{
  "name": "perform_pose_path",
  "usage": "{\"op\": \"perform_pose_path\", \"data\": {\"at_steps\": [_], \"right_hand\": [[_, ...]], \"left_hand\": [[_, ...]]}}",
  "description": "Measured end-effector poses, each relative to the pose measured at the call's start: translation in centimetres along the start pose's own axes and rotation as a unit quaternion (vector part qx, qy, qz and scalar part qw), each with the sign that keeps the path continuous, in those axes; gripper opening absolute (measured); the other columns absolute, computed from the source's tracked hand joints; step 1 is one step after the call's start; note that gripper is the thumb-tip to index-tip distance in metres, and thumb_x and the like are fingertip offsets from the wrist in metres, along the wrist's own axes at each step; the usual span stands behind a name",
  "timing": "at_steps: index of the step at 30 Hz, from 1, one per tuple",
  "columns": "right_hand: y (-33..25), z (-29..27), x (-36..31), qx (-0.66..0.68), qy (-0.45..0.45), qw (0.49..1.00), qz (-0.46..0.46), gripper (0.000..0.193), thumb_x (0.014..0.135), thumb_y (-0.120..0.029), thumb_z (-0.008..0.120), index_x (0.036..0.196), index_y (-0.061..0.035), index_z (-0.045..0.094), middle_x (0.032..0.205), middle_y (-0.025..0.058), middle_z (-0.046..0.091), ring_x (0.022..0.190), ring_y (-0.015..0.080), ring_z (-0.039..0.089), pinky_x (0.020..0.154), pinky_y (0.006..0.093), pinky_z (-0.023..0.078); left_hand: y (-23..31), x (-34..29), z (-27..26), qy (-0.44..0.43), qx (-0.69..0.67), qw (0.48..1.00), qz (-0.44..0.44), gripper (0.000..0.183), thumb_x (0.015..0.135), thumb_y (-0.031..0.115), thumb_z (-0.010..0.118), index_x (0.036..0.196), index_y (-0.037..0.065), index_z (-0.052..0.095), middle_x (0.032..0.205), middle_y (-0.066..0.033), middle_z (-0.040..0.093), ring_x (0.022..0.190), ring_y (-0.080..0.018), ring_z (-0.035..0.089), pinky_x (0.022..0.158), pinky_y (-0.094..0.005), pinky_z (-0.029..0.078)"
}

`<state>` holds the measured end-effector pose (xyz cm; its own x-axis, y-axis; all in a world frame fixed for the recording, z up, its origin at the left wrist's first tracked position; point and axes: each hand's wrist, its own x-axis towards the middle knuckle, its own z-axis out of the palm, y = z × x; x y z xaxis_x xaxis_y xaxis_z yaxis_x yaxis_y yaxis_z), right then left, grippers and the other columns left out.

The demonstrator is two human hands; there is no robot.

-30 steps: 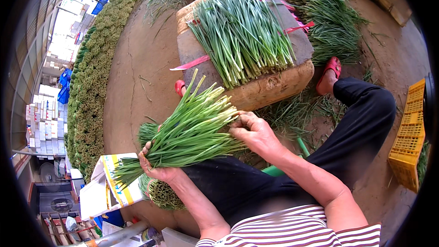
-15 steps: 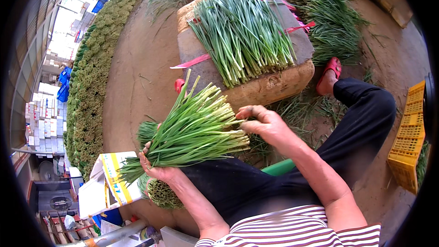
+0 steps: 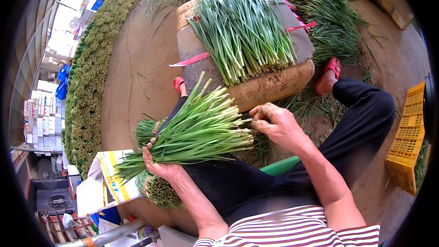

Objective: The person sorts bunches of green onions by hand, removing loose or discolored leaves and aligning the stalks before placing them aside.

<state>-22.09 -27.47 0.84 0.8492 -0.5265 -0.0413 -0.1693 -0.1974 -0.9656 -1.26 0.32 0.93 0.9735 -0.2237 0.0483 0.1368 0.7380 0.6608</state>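
The left hand (image 3: pixel 160 167) is clenched around the leafy end of a bunch of green chives (image 3: pixel 196 132), held across the lap with the cut stems pointing toward 2 o'clock. That grip keeps the stalks gathered while the pale ends stay free to be worked. The right hand (image 3: pixel 276 126) touches those cut ends, fingers curled against them, seemingly tapping or picking at them to level them; it grips nothing firmly that I can tell. Below the bunch, at 7 o'clock, a finished round bundle (image 3: pixel 160 192) lies beside a white and yellow carton (image 3: pixel 103 187). Farther off at 12 o'clock, loose chives (image 3: pixel 242 32) lie over pink tying strips (image 3: pixel 190 59) on a block-like counter (image 3: pixel 274 84), ready for binding. At 3 o'clock stands a yellow crate (image 3: pixel 407 142). Along 10 o'clock runs a long row of stacked bundles (image 3: pixel 87 77).
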Motion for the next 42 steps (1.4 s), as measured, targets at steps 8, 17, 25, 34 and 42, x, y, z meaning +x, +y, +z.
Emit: {"op": "perform_pose_path", "data": {"at_steps": [8,17,25,34,42], "right_hand": [[-0.6,0.6,-0.2,-0.028,-0.021,0.998,-0.059,0.023,0.085,-0.022,0.066,0.094,-0.0012,0.065,0.086,0.0149,0.067,0.08,0.0307,0.065,0.073,0.0358,0.051],[-2.8,0.7,-0.2,-0.124,0.06,0.965,-0.225,0.016,0.076,-0.012,0.069,0.091,-0.0098,0.062,0.113,0.0085,0.062,0.112,0.03,0.057,0.095,0.0441,0.04],[-2.3,3.9,-0.4,-0.222,0.057,0.937,-0.262,0.02,0.074,-0.013,0.07,0.092,-0.0095,0.061,0.124,0.0105,0.055,0.125,0.0342,0.047,0.1,0.048,0.037],[-0.7,2.9,-1.4,-0.253,-0.03,0.932,-0.259,0.021,0.078,-0.006,0.054,0.096,0.0027,0.058,0.12,0.0158,0.056,0.125,0.0333,0.045,0.102,0.045,0.035],[2.8,-1.0,-0.1,-0.425,0.123,0.891,-0.098,0.031,0.075,-0.008,0.059,0.104,0.0019,0.059,0.119,0.0203,0.057,0.12,0.035,0.049,0.101,0.0467,0.034]], "left_hand": [[0.5,0.4,-0.3,0.032,0.003,0.999,0.037,0.017,0.085,0.015,0.059,0.088,0.002,0.069,0.095,-0.0152,0.071,0.09,-0.028,0.068,0.087,-0.0473,0.054],[0.8,0.1,-0.3,0.02,-0.012,1.0,0.021,0.019,0.087,0.016,0.058,0.089,0.001,0.069,0.096,-0.0168,0.071,0.092,-0.0292,0.067,0.089,-0.0479,0.053],[0.1,0.0,0.5,0.021,-0.027,0.999,-0.028,0.02,0.087,0.018,0.059,0.09,0.001,0.069,0.097,-0.0174,0.07,0.095,-0.0323,0.066,0.091,-0.0516,0.051],[1.0,0.4,-0.7,0.056,0.024,0.997,0.037,0.019,0.087,0.019,0.06,0.086,0.002,0.067,0.095,-0.0164,0.07,0.093,-0.0333,0.066,0.088,-0.0523,0.052],[2.8,1.0,-4.1,0.067,-0.004,0.995,0.068,0.021,0.087,0.02,0.062,0.091,0.001,0.069,0.092,-0.0132,0.071,0.088,-0.0275,0.068,0.085,-0.047,0.054]]}}
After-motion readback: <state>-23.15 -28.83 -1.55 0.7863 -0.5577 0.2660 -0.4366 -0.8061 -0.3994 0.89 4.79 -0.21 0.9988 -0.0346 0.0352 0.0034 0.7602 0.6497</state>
